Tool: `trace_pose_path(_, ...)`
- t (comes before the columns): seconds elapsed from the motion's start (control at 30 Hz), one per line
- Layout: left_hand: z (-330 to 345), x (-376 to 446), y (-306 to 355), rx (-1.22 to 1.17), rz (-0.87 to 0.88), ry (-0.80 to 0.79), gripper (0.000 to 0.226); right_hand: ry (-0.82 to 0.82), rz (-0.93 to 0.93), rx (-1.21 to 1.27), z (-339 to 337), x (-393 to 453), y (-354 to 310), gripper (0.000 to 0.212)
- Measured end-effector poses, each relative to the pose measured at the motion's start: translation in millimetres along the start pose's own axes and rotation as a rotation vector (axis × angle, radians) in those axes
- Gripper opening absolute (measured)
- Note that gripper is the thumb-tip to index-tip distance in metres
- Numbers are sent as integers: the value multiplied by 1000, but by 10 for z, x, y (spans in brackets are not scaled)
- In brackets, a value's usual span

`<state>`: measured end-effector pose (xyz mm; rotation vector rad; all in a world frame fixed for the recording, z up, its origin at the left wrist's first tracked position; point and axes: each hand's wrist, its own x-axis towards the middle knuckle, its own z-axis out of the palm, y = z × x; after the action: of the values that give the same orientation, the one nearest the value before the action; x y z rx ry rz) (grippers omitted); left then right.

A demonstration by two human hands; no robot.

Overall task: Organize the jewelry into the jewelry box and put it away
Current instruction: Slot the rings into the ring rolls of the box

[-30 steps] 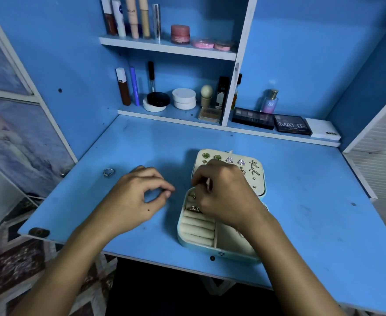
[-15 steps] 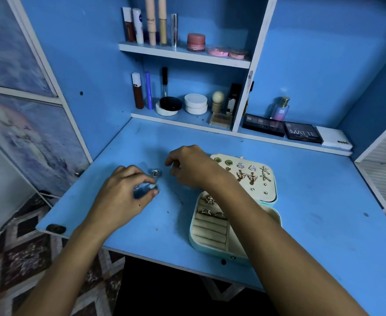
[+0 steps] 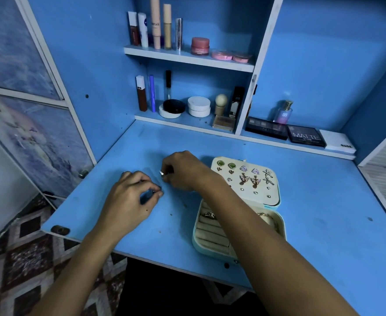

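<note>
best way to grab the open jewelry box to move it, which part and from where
Judging from its pose, grip the lower tray of the jewelry box by its two long side walls, coming from above at the near end. The lid lies folded back flat on the desk with earrings pinned in it, so lifting by the lid would likely let the tray swing. Better to shut it first.

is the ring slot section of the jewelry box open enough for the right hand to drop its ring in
Probably yes. The jewelry box lies open, its ring rolls bare but for one ring. Only the right hand's own forearm crosses above while it pinches a ring.
</note>
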<state>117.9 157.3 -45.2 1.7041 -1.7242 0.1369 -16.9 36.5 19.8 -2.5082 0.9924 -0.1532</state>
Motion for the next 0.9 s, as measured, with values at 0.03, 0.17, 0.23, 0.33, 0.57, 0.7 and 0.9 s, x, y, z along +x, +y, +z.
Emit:
trace_pose_path(0.03, -3, -1, 3, -1, 5, -1, 35, 10, 12, 8, -11, -12, 4, 12)
trace_pose_path(0.17, -19, -2, 32, -38, 1, 25, 30, 76, 24, 73, -108, -121, 45, 12)
trace_pose_path(0.23, -28, -6, 54, -74, -7, 58, 23, 125, 25, 125, -152, -200, 81, 13)
trace_pose_path(0.33, -39, -10, 90, -116, 3, 115, 17, 213, 19, 205, -181, -323, 125, 13)
trace_pose_path(0.57, -97, -45, 168, -219, 13, 150, 9, 390, 14, 311, -232, -715, 242, 19)
trace_pose_path(0.7, -122, -60, 297, -288, 14, 165, 12, 481, -39, 280, -220, -983, 324, 16)
trace_pose_path(0.9, -55, -69, 616, -458, 51, 106, 17, 535, 9, 283, -171, -1375, 437, 11)
